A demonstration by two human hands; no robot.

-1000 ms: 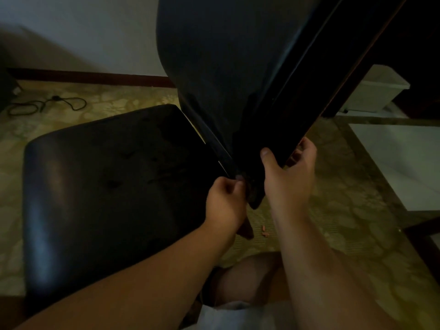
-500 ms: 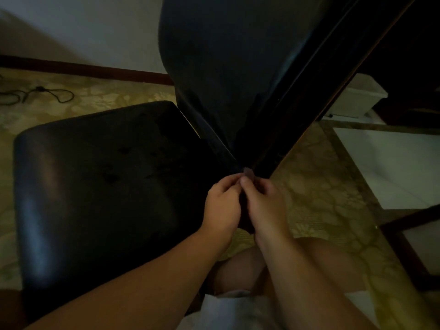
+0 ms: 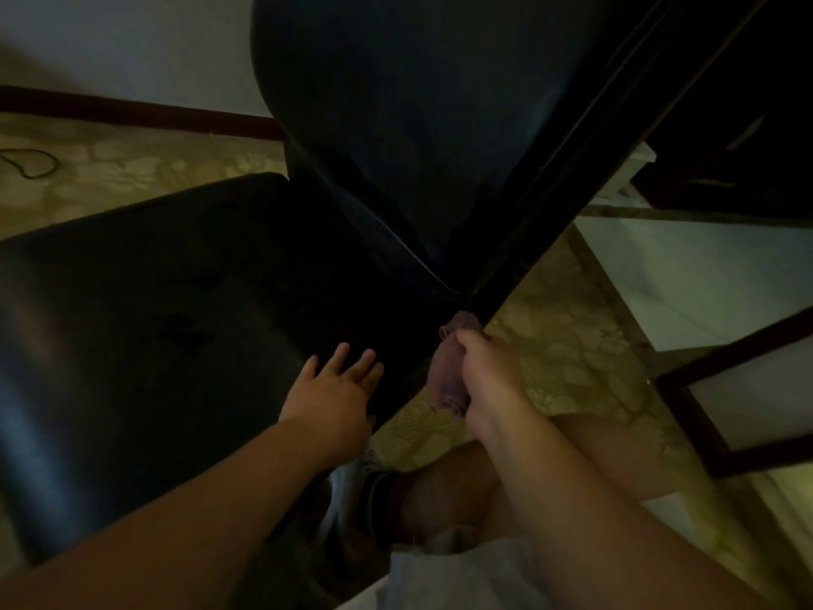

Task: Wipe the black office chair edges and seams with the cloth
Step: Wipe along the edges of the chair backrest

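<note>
The black office chair fills the view: its padded seat (image 3: 145,328) lies to the left and its backrest (image 3: 413,125) rises at top centre. My left hand (image 3: 332,391) lies flat with spread fingers on the seat's rear corner. My right hand (image 3: 488,374) grips a bunched purplish cloth (image 3: 448,372) just below the bottom tip of the backrest edge, where it meets the seat. The cloth's top touches that seam.
A patterned beige floor (image 3: 567,358) lies under the chair. A dark-framed panel (image 3: 739,389) stands at the right, with a white box (image 3: 633,169) behind. A black cable (image 3: 31,162) lies on the floor at far left. My bare knees are below.
My left hand left the backrest's bottom tip and now lies flat on the seat. My right hand dropped from the backrest edge and now holds the cloth, which shows plainly.
</note>
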